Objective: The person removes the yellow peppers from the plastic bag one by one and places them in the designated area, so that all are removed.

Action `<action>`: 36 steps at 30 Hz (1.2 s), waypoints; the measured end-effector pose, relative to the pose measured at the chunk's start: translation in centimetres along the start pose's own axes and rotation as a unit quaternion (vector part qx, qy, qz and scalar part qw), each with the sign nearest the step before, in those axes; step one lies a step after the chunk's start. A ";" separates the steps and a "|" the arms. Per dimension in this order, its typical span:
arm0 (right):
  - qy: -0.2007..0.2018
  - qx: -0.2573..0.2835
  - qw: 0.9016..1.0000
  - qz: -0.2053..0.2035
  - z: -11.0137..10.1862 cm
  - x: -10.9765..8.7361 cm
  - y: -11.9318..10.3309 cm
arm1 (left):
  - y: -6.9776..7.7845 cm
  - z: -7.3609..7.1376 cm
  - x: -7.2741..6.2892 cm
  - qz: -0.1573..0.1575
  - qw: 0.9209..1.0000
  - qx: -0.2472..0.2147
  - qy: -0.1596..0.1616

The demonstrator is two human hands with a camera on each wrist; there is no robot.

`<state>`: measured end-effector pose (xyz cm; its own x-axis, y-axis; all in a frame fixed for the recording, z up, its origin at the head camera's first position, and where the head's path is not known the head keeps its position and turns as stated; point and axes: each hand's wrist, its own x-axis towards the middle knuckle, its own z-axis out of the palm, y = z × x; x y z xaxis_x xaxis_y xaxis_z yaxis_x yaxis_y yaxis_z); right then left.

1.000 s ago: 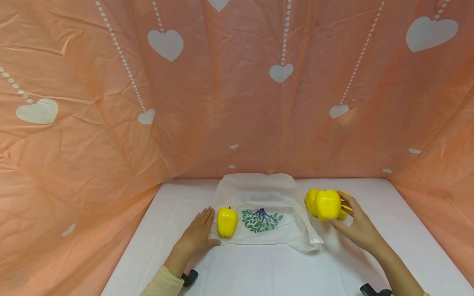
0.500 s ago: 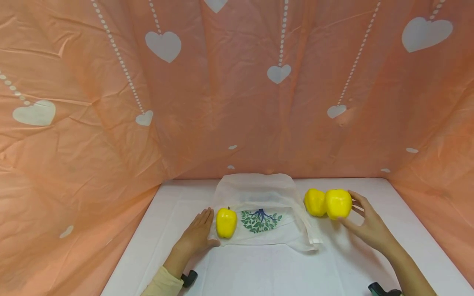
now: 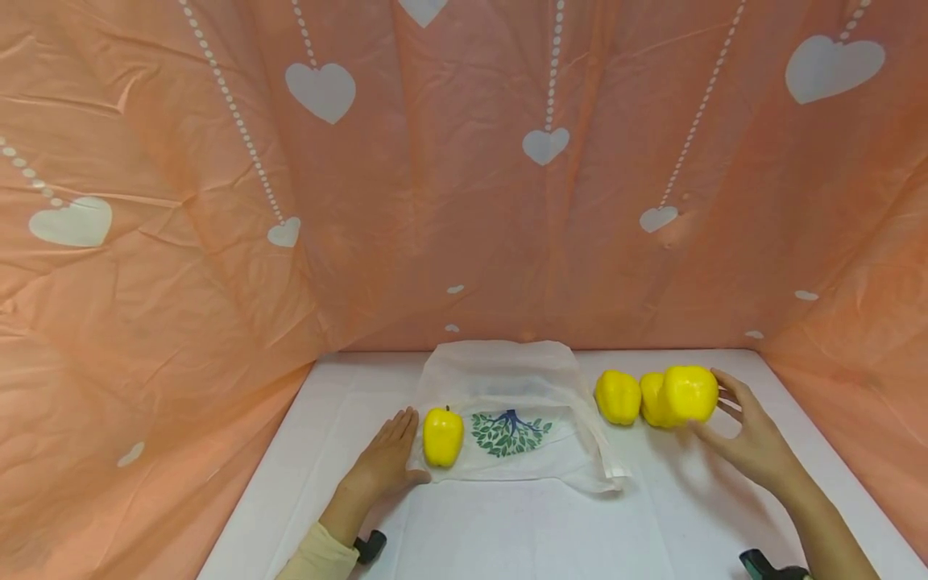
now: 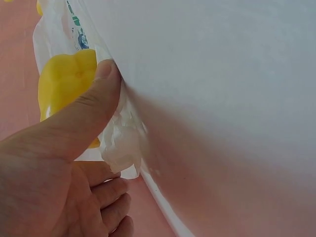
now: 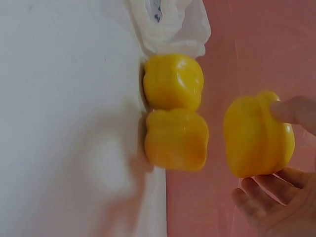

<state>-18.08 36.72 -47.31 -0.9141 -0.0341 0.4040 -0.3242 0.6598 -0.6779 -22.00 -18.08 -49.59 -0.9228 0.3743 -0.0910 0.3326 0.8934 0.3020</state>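
A yellow bell pepper (image 3: 691, 395) is held in my right hand (image 3: 754, 443), thumb on one side and fingers on the other. The right wrist view shows this pepper (image 5: 257, 138) raised off the table. Two more yellow peppers stand side by side there, one nearer the bag (image 5: 174, 81) and the other pepper (image 5: 177, 140) partly behind the held one in the head view. My left hand (image 3: 387, 455) rests at the left edge of a white plastic bag (image 3: 500, 374), fingers straight, thumb (image 4: 101, 84) against the bag. Another yellow pepper (image 3: 442, 437) lies on the bag close to that hand.
The bag lies on a white table (image 3: 500, 532) and bears a green and blue tree print (image 3: 511, 435). Behind the table hangs an orange sheet (image 3: 435, 201) with white hearts, which also covers both sides. Each wrist carries a dark camera mount (image 3: 371, 548).
My right hand has moved to the right with its pepper, passing in front of the two standing peppers; the second one now shows beside the first. My left hand stays at the bag.
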 end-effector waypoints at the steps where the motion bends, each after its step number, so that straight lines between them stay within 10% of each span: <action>1: 0.003 0.001 1.000 -0.002 -0.1 0.0 0.2 | 0.0 0.0 0.0 -0.002 1.000 0.001 -0.002; 36: -0.028 -0.001 0.997 0.074 -1.9 -0.4 4.8 | -0.2 0.3 0.2 -0.005 1.000 0.003 0.006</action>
<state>-18.85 41.38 -49.56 -0.9642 0.0220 0.2641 -0.1838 0.6626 -0.7261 -22.19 -18.12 -49.96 -0.9282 0.3628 -0.0819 0.3252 0.8986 0.2946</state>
